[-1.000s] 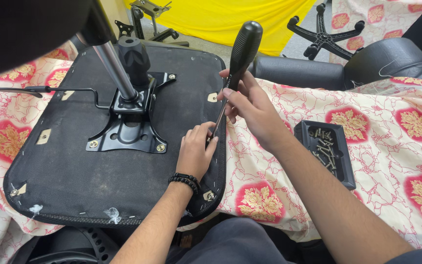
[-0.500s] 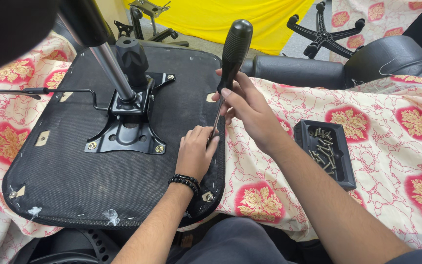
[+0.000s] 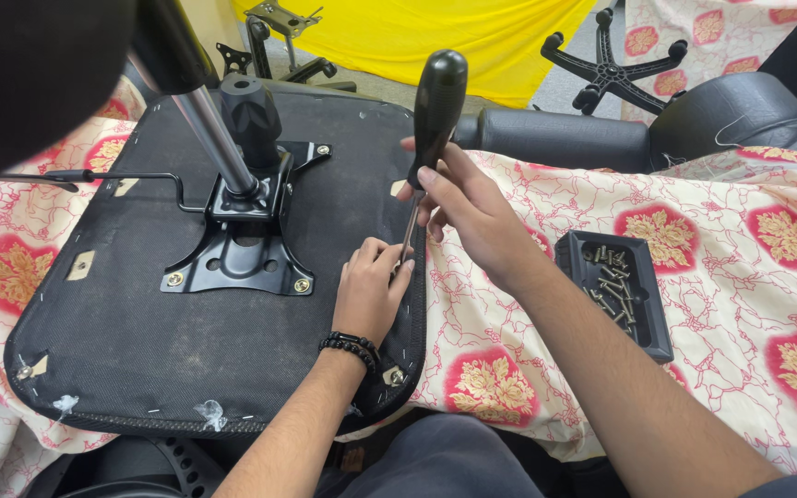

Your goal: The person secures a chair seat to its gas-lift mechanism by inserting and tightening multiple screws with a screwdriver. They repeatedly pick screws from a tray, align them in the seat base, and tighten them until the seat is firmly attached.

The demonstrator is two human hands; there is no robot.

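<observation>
A black-handled screwdriver (image 3: 434,120) is gripped upright in the closed right hand (image 3: 458,207) while its tip is steadied by the left hand's (image 3: 368,288) pinched fingers at the overturned chair seat's (image 3: 140,341) right edge, a screw tray (image 3: 618,290) kept nearby.

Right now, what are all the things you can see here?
Upturned black fabric chair seat: one, centre left.
Black metal mounting plate: one, on the seat.
Silver gas cylinder: one, rising from the plate.
Black-handled screwdriver: one, upright at the seat's right edge.
Black plastic tray of screws: one, right.
Red-flowered cream cloth: spread underneath.
Black star chair base: one, top right.
Yellow sheet: background.
Left hand: steadies the screwdriver tip.
Right hand: grips the screwdriver.
</observation>
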